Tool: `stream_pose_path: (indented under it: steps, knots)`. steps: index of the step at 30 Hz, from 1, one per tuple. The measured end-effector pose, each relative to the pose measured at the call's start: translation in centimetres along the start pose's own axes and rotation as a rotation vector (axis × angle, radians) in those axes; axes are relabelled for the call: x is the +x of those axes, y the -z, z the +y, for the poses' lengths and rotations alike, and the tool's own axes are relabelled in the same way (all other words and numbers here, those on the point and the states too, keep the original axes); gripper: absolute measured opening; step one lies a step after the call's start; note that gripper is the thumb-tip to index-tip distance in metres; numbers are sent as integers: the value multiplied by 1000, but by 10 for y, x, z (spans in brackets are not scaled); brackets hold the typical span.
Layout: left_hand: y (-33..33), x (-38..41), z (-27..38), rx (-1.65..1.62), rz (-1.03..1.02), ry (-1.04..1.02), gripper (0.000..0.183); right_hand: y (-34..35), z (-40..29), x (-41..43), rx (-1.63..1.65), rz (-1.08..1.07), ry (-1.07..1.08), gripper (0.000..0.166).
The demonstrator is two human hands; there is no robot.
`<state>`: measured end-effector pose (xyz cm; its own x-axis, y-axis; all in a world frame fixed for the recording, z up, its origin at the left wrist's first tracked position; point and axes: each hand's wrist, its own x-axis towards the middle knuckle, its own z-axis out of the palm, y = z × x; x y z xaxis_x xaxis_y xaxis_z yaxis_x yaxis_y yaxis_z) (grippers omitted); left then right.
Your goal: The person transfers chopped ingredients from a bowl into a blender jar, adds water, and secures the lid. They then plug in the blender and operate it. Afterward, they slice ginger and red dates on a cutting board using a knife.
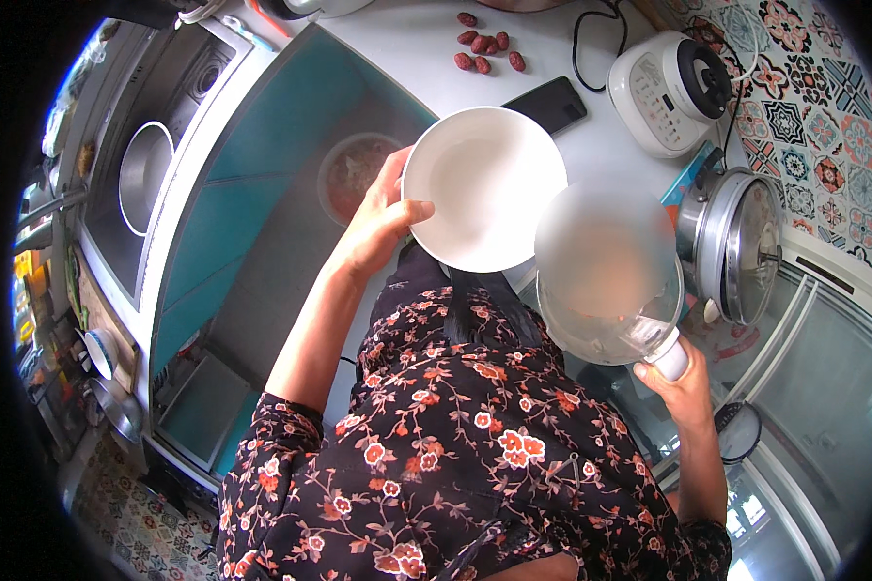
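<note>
My left hand (378, 218) grips a white bowl (483, 189) by its left rim, with the thumb over the edge. The inside of the bowl looks bare. In my right hand (679, 388) is the white handle of a clear jug (588, 338), which looks like a blender jug. The jug sits just right of the bowl, close to its rim, and a blurred patch hides much of its mouth and contents. Beyond both hands, a white blender base (650, 94) with a black round top lies on the white countertop (400, 43).
Several red dates (485, 45) and a black phone (563, 105) lie on the countertop. A steel pot with a glass lid (752, 250) stands at right. The sink (203, 80) at left holds a metal basin (147, 178). A bin (334, 192) with scraps is below.
</note>
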<state>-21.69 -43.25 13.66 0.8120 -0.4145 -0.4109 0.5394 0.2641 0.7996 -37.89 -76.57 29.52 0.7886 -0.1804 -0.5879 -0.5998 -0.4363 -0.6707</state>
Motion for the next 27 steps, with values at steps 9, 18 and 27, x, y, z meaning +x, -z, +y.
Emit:
stream_pose_path:
  steps: [9,18,27]
  knots:
    - [8,3,-1,29,-24,16,80,-2,-22,-2,-145,-13,-58,38]
    - [16,1,-1,10,-46,10,80,-7,-33,0,-214,-12,-86,40]
    - [25,2,-3,30,-41,18,79,-11,-45,3,-248,-33,-95,38]
